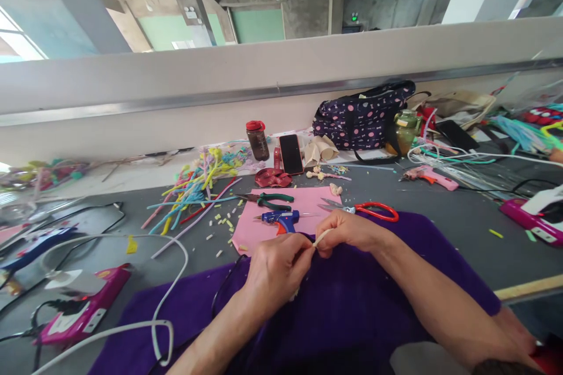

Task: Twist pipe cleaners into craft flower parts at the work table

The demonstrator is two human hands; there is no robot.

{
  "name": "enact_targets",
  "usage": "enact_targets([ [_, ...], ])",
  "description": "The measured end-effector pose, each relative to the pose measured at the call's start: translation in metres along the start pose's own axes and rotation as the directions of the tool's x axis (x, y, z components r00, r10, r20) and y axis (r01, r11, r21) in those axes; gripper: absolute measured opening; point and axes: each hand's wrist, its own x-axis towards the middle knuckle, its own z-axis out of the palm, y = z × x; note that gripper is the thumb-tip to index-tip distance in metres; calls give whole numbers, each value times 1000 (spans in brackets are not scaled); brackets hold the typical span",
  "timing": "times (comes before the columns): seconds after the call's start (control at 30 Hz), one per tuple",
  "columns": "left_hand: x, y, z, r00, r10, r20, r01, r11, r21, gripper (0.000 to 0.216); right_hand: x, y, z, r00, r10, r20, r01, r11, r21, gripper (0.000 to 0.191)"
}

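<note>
My left hand and my right hand meet over a purple cloth at the table's near edge. Both pinch a thin cream pipe cleaner that runs between their fingertips. Fingers of each hand are closed on it. Just beyond the hands lies a pink sheet with a blue glue gun, green-handled pliers and red-handled scissors on it.
A heap of coloured pipe cleaners and small cut bits lie at the left. A brown bottle, phone and dotted bag stand at the back. Pink glue guns and white cables lie on both sides.
</note>
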Motion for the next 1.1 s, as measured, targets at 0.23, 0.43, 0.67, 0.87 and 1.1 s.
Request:
enact_targets([
  [0.23,20,-12,6,886,-231,403,384,851,-358,28,3,4,-6,999,-2,-51,0,1000,-31,13],
  [0.43,29,-24,13,885,-173,432,407,737,-539,30,3,4,-8,986,-80,-147,59,988,-145,17],
  [0.67,26,-33,17,910,-204,360,414,479,-774,19,-2,0,-11,921,-226,-317,224,974,-45,28],
  [0.87,27,-41,14,896,-223,384,432,236,-871,14,7,9,-9,844,-286,-454,372,921,112,35],
  [1.1,22,-39,16,881,-136,454,474,238,-848,14,16,18,14,918,-311,-246,349,929,127,24],
])
